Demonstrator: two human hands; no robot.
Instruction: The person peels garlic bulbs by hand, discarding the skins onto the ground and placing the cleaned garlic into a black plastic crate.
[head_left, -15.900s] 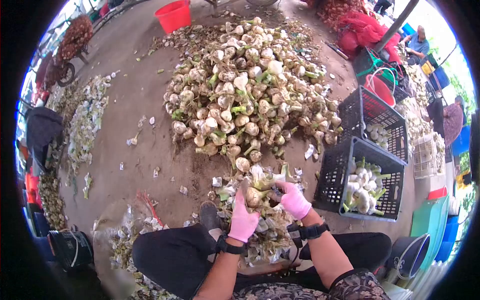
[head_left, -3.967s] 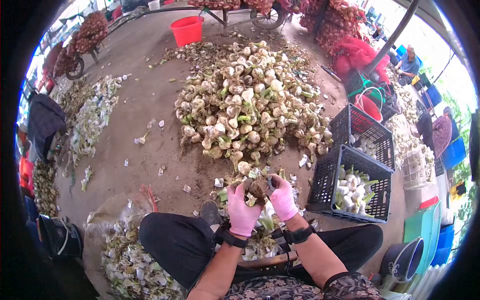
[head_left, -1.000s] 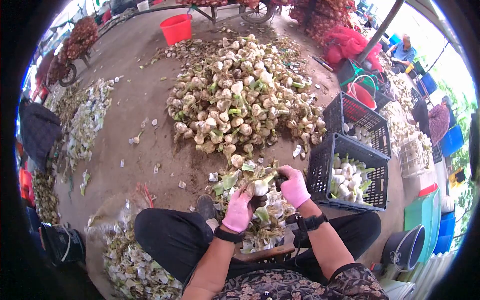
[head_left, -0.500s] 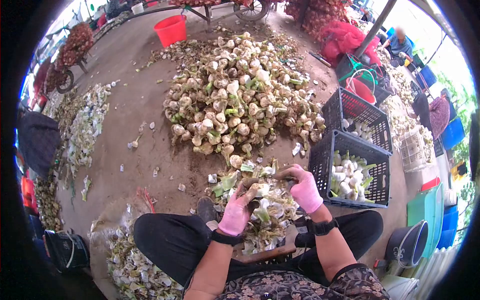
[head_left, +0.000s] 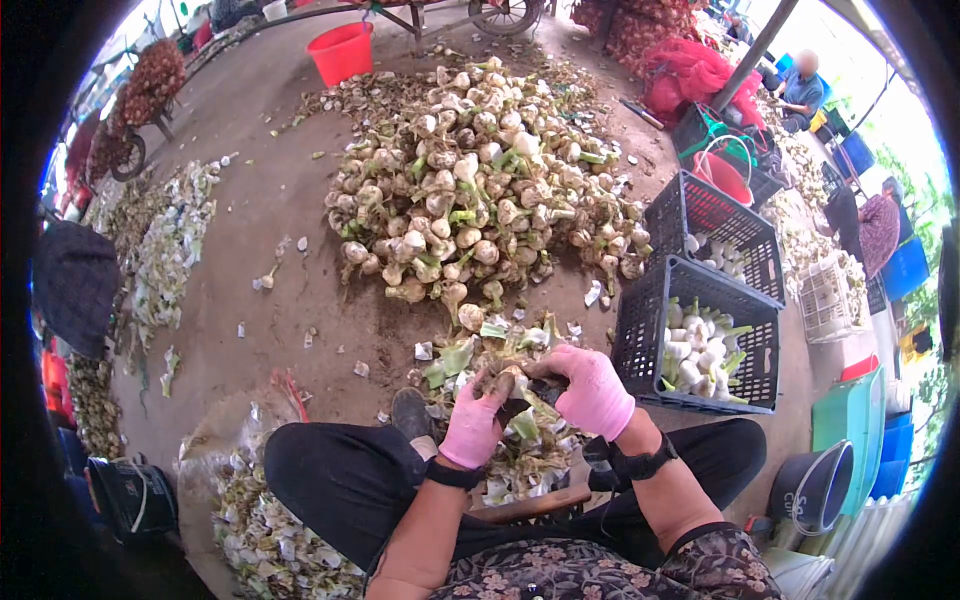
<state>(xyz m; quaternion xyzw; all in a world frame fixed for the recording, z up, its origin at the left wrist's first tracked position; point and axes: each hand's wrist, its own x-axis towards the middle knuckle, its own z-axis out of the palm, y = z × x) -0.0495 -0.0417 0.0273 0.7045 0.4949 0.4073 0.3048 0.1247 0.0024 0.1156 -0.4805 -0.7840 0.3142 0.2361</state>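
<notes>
Your pink-gloved left hand (head_left: 472, 424) grips a round whitish bulb (head_left: 515, 376), likely mid-peel, so pinch tight, your right hand's (head_left: 594, 395) grip being unclear.

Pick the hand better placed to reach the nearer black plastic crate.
Probably the right: the pink-gloved right hand is nearer that black plastic crate, on its own side; the pink-gloved left hand is farther across.

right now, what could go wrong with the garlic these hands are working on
The garlic bulb, mostly hidden by the left hand and right hand, could slip and drop into the peelings below.

A loose bulb at the near edge of the heap might roll into those peelings too.

Scraps could perhaps reach the cleaner bulbs in the open crate beside the right hand.
</notes>
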